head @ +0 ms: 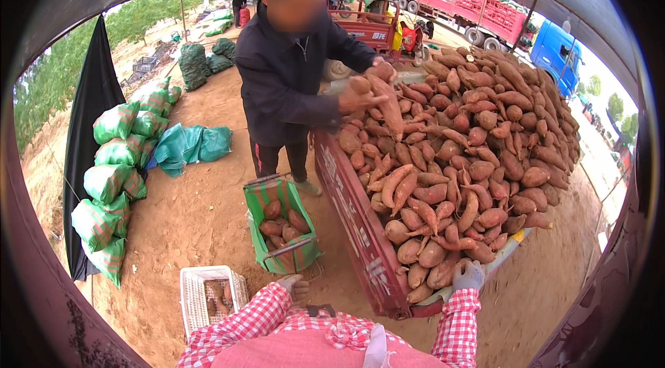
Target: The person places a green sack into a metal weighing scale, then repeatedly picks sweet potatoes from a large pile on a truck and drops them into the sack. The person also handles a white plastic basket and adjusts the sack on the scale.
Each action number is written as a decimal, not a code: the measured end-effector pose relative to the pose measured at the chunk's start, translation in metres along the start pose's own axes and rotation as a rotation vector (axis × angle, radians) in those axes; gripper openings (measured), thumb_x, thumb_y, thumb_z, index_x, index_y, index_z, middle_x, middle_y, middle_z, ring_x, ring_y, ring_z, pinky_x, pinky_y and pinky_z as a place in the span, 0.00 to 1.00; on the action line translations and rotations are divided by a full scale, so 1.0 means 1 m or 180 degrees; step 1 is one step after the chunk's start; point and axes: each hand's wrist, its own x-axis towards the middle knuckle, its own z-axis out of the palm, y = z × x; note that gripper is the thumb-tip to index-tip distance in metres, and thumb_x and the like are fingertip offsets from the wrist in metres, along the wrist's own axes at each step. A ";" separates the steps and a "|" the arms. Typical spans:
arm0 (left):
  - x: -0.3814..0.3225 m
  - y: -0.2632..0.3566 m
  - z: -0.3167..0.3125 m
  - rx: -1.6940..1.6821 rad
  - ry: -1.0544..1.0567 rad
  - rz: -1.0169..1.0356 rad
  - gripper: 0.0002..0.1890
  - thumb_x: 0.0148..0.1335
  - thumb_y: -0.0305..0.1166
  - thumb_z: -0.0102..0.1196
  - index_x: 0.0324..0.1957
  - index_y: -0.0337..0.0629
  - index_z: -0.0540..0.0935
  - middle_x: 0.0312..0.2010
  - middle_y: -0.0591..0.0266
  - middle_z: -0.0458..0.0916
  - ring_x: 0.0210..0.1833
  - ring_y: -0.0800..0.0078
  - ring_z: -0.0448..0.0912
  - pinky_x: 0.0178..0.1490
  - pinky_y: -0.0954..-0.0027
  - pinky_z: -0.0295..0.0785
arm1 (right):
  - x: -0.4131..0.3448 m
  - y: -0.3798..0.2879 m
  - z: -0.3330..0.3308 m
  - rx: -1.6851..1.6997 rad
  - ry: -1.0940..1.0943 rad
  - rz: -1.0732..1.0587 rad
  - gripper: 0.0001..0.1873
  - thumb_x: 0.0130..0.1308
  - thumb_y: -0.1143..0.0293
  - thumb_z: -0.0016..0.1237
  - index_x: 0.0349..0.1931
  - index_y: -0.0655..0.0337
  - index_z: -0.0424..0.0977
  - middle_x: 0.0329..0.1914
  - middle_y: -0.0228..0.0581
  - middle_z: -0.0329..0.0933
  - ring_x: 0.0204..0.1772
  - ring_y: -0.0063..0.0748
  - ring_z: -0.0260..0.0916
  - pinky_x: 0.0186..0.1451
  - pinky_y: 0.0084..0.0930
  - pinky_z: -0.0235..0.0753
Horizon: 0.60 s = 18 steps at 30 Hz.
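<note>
My right hand (469,274), in a pale glove, is at the near edge of a large heap of sweet potatoes (467,160). Its fingers close around the end of a sweet potato (442,273) there. The heap fills a red cart bed (345,222) with white writing on its side. My left hand (294,286), also gloved, hangs low with nothing visible in it, fingers loosely bent. Just beyond it stands a green striped woven bag (309,259), held open by rods and partly filled with sweet potatoes (280,228). A white plastic basket (189,295) with a few sweet potatoes is left of my left hand.
Across the cart corner a person (291,77) holds several sweet potatoes. Filled green striped bags (117,152) line the left, near teal sheeting (195,147) and dark green net sacks (193,67). Behind are a red motor tricycle (366,30) and a loaded truck (457,4).
</note>
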 end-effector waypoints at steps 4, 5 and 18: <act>0.001 -0.001 0.004 0.0093 0.0056 0.0006 0.24 0.70 0.41 0.51 0.64 0.42 0.67 0.51 0.52 0.80 0.49 0.56 0.81 0.50 0.55 0.79 | 0.000 0.003 0.002 0.0104 0.0030 -0.0009 0.12 0.56 0.60 0.55 0.25 0.60 0.77 0.35 0.45 0.73 0.46 0.51 0.69 0.54 0.45 0.68; 0.000 0.000 0.006 0.0091 0.0026 0.0006 0.25 0.70 0.42 0.51 0.65 0.43 0.67 0.52 0.52 0.80 0.49 0.59 0.81 0.51 0.55 0.78 | -0.001 0.003 0.003 0.0133 0.0047 -0.0037 0.12 0.56 0.60 0.55 0.25 0.60 0.77 0.35 0.45 0.73 0.45 0.51 0.69 0.54 0.45 0.67; -0.009 0.007 0.013 -0.0078 0.0090 0.0010 0.24 0.69 0.42 0.52 0.63 0.44 0.69 0.51 0.56 0.82 0.46 0.63 0.82 0.47 0.60 0.78 | 0.002 0.003 0.003 -0.0201 -0.0111 -0.0035 0.13 0.56 0.58 0.55 0.27 0.59 0.80 0.35 0.44 0.74 0.46 0.49 0.70 0.54 0.45 0.68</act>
